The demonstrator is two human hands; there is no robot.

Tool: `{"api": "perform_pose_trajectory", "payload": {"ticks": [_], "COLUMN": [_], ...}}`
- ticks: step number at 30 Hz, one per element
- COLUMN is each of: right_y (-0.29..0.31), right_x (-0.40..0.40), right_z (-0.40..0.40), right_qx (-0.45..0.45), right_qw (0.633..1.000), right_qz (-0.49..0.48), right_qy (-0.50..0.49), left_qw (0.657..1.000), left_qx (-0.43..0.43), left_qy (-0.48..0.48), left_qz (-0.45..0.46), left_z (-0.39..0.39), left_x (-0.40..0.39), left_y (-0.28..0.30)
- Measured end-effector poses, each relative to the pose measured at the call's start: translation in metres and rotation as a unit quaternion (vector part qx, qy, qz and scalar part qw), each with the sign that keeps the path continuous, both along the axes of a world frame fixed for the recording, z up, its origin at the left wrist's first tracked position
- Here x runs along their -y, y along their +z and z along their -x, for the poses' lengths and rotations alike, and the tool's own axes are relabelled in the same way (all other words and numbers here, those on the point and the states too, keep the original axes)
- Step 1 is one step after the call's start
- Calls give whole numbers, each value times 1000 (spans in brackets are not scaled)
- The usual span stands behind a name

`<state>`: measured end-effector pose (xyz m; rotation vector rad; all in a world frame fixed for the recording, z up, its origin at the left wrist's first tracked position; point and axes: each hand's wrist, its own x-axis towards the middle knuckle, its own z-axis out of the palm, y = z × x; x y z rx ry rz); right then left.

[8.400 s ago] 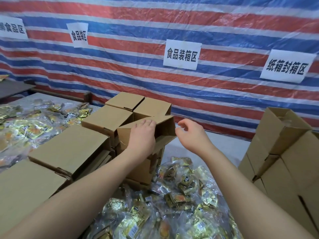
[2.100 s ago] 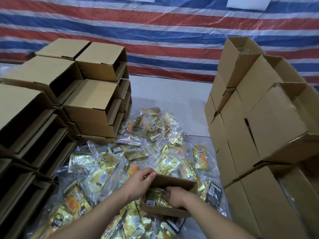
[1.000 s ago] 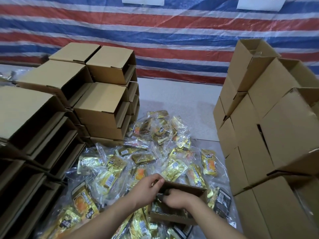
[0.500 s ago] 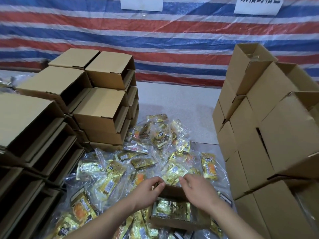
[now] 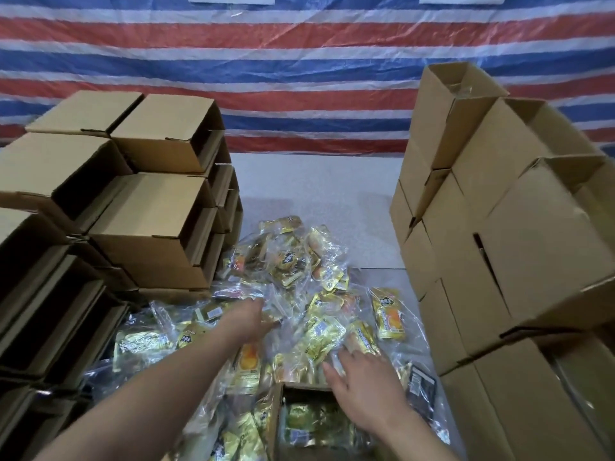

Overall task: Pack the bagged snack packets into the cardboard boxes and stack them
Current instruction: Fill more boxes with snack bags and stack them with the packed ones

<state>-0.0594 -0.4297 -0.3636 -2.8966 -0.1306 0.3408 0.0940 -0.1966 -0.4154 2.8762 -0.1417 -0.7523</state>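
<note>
A small open cardboard box (image 5: 277,427) sits at the bottom centre among the snacks, with gold packets (image 5: 309,424) lying inside it. A heap of clear-bagged gold snack packets (image 5: 299,271) spreads over the table in front of it. My left hand (image 5: 253,316) is stretched forward into the heap, fingers extended onto the clear bags. My right hand (image 5: 362,384) hovers over the far rim of the box, its fingers spread and touching packets just beyond the rim. Neither hand holds a packet that I can see.
Stacks of empty open-sided boxes (image 5: 159,207) stand on the left, right up against the heap. Taller stacks of boxes (image 5: 499,247) line the right. Between them lies grey tabletop (image 5: 316,188), with a red, white and blue striped tarp (image 5: 299,61) behind.
Both hands have left the box's flaps. The left hand has reached forward into the heap and the right has moved out over the far rim. The box lies lower in view.
</note>
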Motion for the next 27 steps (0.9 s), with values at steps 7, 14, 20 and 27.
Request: {"api": "perform_pose_trajectory", "payload": {"ticks": [7, 14, 20, 27], "right_y": [5, 8, 16, 37], "right_x": [8, 15, 17, 10], "right_z": [6, 13, 6, -25], "right_qx": [19, -4, -11, -37], "right_qw": [998, 997, 991, 927], "right_qz": [-45, -42, -98, -304], "right_qy": [-39, -59, -90, -215], "left_qw": [999, 993, 990, 951], "left_qx": [-17, -22, -82, -53], "left_qy": [-12, -5, 109, 167], "left_qz": [-42, -113, 28, 253], "left_z": [-9, -10, 0, -2], "left_x": [5, 9, 9, 6], "left_y": [-34, -44, -34, 45]}}
